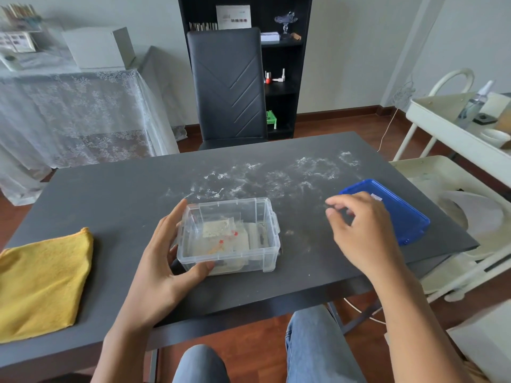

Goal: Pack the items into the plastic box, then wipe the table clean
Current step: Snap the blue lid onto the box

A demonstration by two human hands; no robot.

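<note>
The clear plastic box (228, 234) sits lidless on the dark tabletop (110, 189), near the middle and close to my edge. Inside it lie small flat packets, one pale and grainy, one with red specks, and something dark toward the right wall; I cannot tell exactly what each one is.

My left hand (163, 261) grasps the box at its left side: the fingers (177, 217) run up along the left wall and the thumb presses against the near wall at the bottom corner. My right hand (362, 230) hangs above the tabletop to the right of the box, apart from it, its fingers loosely bent with thumb and forefinger drawn close together; whether they pinch anything I cannot tell.

Just beyond and to the right of that hand, the blue lid (398, 214) lies flat near the tabletop's right edge, partly hidden by my knuckles. A smear of white powder (276, 175) spreads across the far half of the tabletop, behind the box, reaching toward the far right corner. A folded yellow cloth (41, 283) lies at the near left, well apart from the box.

A black chair (228, 87) stands at the far side, with a dark shelf unit (282, 87) behind it. A white cart (453, 128) stands to the right, and a lace-covered table (69, 106) at the far left.
</note>
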